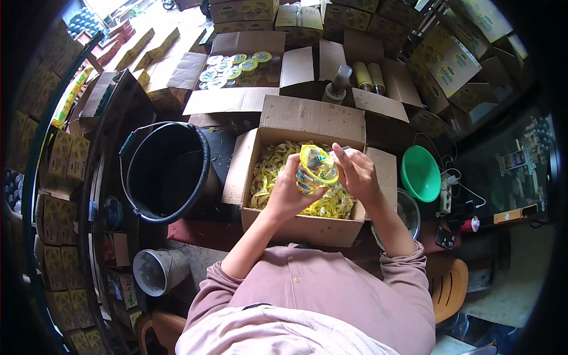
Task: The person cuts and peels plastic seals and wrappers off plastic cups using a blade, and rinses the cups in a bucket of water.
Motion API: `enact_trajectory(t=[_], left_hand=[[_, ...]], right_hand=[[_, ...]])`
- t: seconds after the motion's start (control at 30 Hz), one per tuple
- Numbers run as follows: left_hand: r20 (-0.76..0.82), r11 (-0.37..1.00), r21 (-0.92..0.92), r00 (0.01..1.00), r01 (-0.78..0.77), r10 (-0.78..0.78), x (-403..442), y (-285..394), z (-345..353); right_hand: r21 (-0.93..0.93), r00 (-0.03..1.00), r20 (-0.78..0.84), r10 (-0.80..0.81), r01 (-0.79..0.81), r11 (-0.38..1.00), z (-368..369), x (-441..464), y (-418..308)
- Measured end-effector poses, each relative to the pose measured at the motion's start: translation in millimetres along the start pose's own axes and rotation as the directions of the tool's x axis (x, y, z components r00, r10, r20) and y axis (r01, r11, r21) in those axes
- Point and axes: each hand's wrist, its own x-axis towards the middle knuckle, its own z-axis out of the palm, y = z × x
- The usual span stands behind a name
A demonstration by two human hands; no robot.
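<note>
My left hand [292, 192] is wrapped around a clear plastic cup [318, 168] with a yellow rim and green and blue print. The cup is tilted above an open cardboard box [302, 228]. Close by on the right, my right hand [359, 174] has its fingers bent together at the cup's edge. A small greyish bit shows at those fingertips, too small to name. Beneath both hands, the box is filled with crumpled yellow-and-clear plastic pieces [269, 171].
A black bucket [204, 171] stands left of the box, and a green bowl [420, 173] lies to the right. Behind, another carton [248, 42] holds several yellow-lidded cups [234, 71]. Two yellow-labelled bottles [368, 77] lie in a further carton. Cables [452, 171] run on the right.
</note>
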Motion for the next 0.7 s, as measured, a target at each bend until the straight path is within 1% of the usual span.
enact_trajectory(t=[0.03,0.13,0.17,0.27,0.3,0.4,0.43,0.53,0.6,0.67,0.7], left_hand=[[-0.032,0.998,0.018,0.997,0.067,-0.066,0,-1,2],[0.022,0.999,0.033,0.999,-0.037,0.036,2,-2,-5],[0.066,0.997,0.067,0.998,-0.029,0.024,2,-5,-7],[0.14,0.998,-0.05,0.989,-0.037,0.043,0,-16,-8],[0.198,0.99,-0.14,0.979,-0.021,0.049,1,-7,-12],[0.286,0.974,-0.224,0.957,0.011,0.055,0,-7,-15],[0.321,0.952,-0.305,0.945,0.036,0.067,-1,-10,-13],[0.469,0.85,-0.454,0.883,0.267,-0.027,-4,-9,-14],[0.564,0.875,-0.411,0.825,0.254,0.026,-1,-9,-16],[0.66,0.804,-0.481,0.748,0.349,0.071,0,-10,-16],[0.672,0.79,-0.493,0.736,0.364,0.08,1,-10,-16]], right_hand=[[-0.003,1.0,0.002,-0.005,0.005,1.0,0,1,-1],[-0.003,1.0,0.001,-0.019,0.019,1.0,-1,0,-1],[0.002,1.0,0.001,-0.023,0.023,1.0,-2,-1,-1],[0.037,1.0,0.007,-0.019,0.019,0.999,-2,-1,-2],[0.043,1.0,0.006,-0.02,0.02,0.999,-1,-2,-3],[0.061,1.0,0.004,-0.028,0.027,0.998,-1,-4,-2],[0.071,0.999,0.003,-0.032,0.032,0.997,-2,-4,-2],[0.117,0.999,-0.01,-0.04,0.041,0.992,-1,-4,-3],[0.147,0.999,-0.016,-0.041,0.043,0.988,-2,-4,-4],[0.174,0.999,-0.013,-0.044,0.046,0.984,-3,-3,-5],[0.182,0.999,-0.018,-0.046,0.048,0.982,-3,-2,-6]])
